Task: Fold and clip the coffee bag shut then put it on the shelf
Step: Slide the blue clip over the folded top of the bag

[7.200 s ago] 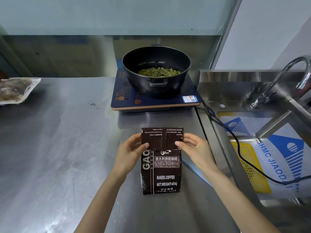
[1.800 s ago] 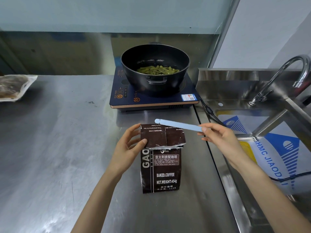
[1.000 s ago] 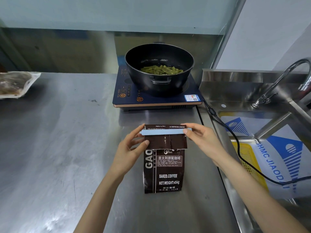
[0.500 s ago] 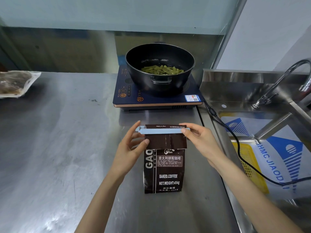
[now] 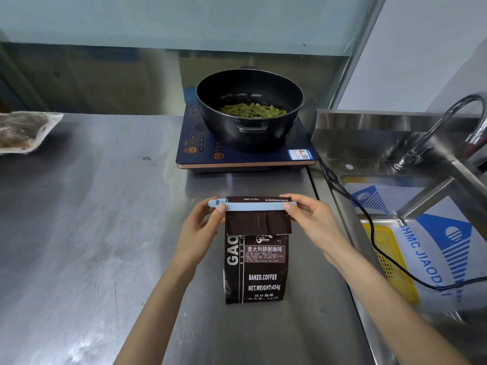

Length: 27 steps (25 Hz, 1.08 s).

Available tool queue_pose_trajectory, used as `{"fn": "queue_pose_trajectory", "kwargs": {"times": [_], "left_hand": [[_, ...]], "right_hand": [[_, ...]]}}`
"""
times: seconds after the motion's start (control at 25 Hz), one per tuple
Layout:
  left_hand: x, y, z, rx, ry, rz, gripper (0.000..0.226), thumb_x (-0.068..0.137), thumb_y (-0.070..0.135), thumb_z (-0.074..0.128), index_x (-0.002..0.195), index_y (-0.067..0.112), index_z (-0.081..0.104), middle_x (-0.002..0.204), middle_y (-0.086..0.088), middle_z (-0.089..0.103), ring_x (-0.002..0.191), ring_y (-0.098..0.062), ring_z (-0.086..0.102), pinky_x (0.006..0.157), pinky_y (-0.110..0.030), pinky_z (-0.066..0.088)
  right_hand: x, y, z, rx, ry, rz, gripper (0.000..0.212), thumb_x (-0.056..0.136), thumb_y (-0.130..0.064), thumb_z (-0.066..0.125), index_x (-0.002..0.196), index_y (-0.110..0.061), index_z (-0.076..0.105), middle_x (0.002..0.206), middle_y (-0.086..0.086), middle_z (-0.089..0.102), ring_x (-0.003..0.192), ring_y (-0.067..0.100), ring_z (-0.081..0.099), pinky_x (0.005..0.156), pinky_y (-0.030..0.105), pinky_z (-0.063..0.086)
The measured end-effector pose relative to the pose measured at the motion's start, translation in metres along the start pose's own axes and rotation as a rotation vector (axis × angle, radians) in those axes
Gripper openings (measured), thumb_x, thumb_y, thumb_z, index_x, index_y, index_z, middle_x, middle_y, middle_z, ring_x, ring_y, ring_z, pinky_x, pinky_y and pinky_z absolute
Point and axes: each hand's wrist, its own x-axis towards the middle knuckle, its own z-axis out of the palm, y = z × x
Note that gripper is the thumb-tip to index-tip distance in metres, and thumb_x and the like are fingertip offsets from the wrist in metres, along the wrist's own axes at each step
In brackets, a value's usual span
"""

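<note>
packet point(image 5: 23, 133): cut by left edge | tap point(image 5: 448, 122): spout cut by right edge

We saw a stainless steel counter point(image 5: 92, 233) carrying four things. A dark brown coffee bag point(image 5: 254, 270) lay flat near its right edge. Behind the bag sat a blue induction cooker point(image 5: 245, 154). A vacuum-sealed food pouch point(image 5: 23, 133) rested at the far left, well apart. The cooker's black power cord point(image 5: 332, 177) trailed off the right edge.
</note>
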Motion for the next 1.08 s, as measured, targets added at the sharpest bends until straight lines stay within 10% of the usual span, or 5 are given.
{"fn": "queue_pose_trajectory", "kwargs": {"times": [0.76,1.08], "left_hand": [[0.002,-0.001,0.002,-0.038,0.073,0.071,0.009,0.084,0.03,0.054,0.091,0.025,0.057,0.095,0.008,0.064,0.071,0.01,0.063,0.061,-0.002,0.046],[0.001,-0.002,-0.001,-0.038,0.076,0.084,0.002,0.084,0.03,0.055,0.085,0.03,0.056,0.094,0.012,0.063,0.071,0.01,0.063,0.063,-0.009,0.048]], "right_hand": [[-0.003,-0.001,-0.001,-0.025,-0.006,0.007,0.017,0.085,-0.02,0.055,0.097,-0.029,0.061,0.096,-0.013,0.064,0.094,-0.002,0.059,0.08,0.011,0.05],[0.013,-0.038,0.013,-0.568,-0.11,-0.309,0.041,0.084,-0.033,0.054,0.123,-0.021,0.05,0.113,-0.012,0.056,0.104,-0.001,0.049,0.091,0.003,0.031]]}}
